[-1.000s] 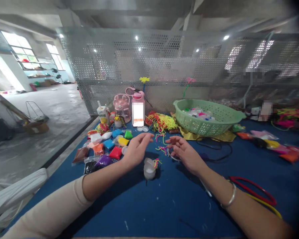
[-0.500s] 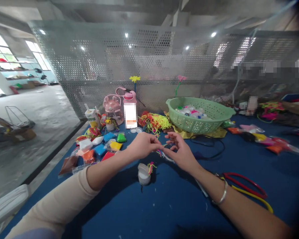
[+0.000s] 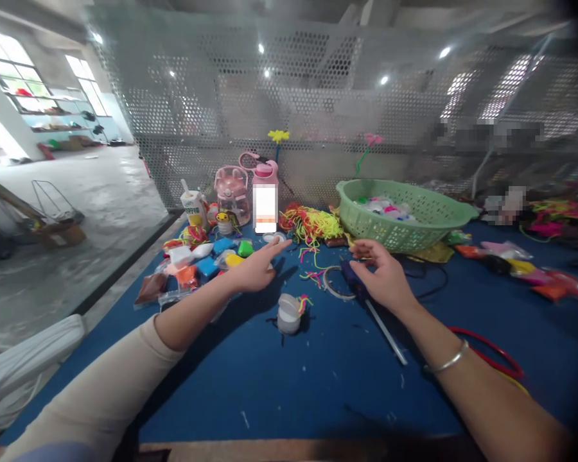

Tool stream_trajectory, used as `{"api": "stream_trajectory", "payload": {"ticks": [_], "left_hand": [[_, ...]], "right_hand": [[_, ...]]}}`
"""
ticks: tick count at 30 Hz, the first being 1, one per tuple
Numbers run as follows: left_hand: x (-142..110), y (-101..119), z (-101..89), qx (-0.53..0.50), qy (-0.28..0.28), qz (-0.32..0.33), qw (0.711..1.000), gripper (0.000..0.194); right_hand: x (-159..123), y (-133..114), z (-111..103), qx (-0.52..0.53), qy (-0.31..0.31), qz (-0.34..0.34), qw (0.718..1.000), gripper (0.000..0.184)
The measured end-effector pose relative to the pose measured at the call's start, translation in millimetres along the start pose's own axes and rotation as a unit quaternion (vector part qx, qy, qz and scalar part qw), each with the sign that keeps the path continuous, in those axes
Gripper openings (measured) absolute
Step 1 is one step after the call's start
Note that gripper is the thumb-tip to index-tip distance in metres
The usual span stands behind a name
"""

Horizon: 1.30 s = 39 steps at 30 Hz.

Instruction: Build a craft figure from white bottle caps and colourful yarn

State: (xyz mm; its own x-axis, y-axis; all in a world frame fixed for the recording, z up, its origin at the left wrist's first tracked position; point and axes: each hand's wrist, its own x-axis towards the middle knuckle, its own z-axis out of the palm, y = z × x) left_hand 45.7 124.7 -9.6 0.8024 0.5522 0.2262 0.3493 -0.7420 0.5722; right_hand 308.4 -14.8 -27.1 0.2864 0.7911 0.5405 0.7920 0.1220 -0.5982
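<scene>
My left hand (image 3: 255, 268) is above the blue table with its index finger stretched out and other fingers loosely bent. I see nothing held in it. To the right, my right hand (image 3: 385, 277) has its thumb and fingers apart, close over a dark blue glue gun (image 3: 351, 277); whether they touch is unclear. A clear glue stick (image 3: 385, 333) juts from the gun toward me. Beside the gun lies a whitish ring (image 3: 331, 287). A small white pot-like piece (image 3: 288, 321) with bright yarn (image 3: 304, 303) at its side stands nearer me, between the hands.
Packets of coloured clay (image 3: 205, 266) lie at the left. Behind them stand a drink cup (image 3: 194, 206) and a pink bottle (image 3: 266, 173). Tangled yarn (image 3: 318, 224) sits beside a green basket (image 3: 399, 228). Red tubing (image 3: 498, 353) lies at the right.
My hands were together, fingertips around thin coloured strands; now they are apart. The left has moved left, the right over to the glue gun. The view has shifted slightly.
</scene>
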Motion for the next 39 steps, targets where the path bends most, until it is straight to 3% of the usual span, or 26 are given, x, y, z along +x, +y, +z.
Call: {"api": "stream_trajectory", "payload": {"ticks": [1, 3, 6, 11, 17, 23, 29, 32, 35, 39], "left_hand": [[0.5, 0.5, 0.4, 0.035, 0.001, 0.015, 0.999, 0.07], [4.0, 3.3, 3.0, 0.106, 0.019, 0.054, 0.993, 0.057], [18.0, 10.0, 11.7, 0.153, 0.033, 0.134, 0.978, 0.036], [56.1, 19.0, 32.0, 0.148, -0.081, 0.275, 0.947, 0.023], [83.9, 17.8, 48.4, 0.125, -0.184, 0.352, 0.909, 0.018], [89.7, 18.7, 56.1, 0.089, -0.212, 0.31, 0.922, 0.021], [97.0, 20.0, 58.3, 0.027, -0.21, 0.236, 0.948, 0.021], [104.1, 16.4, 55.1, -0.025, -0.193, 0.174, 0.965, 0.029], [107.9, 11.0, 54.0, -0.089, -0.16, 0.122, 0.976, 0.035], [104.5, 4.1, 55.0, -0.154, -0.086, 0.067, 0.982, 0.038]], "right_hand": [[1.3, 1.0, -4.9, -0.024, -0.016, 0.004, 1.0, 0.031], [4.2, 4.2, -15.3, -0.074, -0.058, 0.011, 0.995, 0.027], [7.2, 12.9, -27.8, -0.141, -0.137, 0.013, 0.98, 0.038], [4.4, 26.9, -37.8, -0.225, -0.232, 0.02, 0.946, 0.059], [0.5, 26.4, -36.2, -0.268, -0.278, 0.034, 0.922, 0.055], [4.1, 23.4, -27.5, -0.238, -0.26, 0.034, 0.935, 0.045], [13.8, 7.1, -48.3, -0.185, -0.131, 0.056, 0.972, 0.044], [13.6, -2.3, -55.8, -0.036, -0.076, 0.085, 0.993, 0.046], [10.8, -5.0, -56.0, 0.167, -0.045, 0.095, 0.98, 0.036], [8.9, 1.5, -51.3, 0.236, -0.053, 0.099, 0.965, 0.032]]}}
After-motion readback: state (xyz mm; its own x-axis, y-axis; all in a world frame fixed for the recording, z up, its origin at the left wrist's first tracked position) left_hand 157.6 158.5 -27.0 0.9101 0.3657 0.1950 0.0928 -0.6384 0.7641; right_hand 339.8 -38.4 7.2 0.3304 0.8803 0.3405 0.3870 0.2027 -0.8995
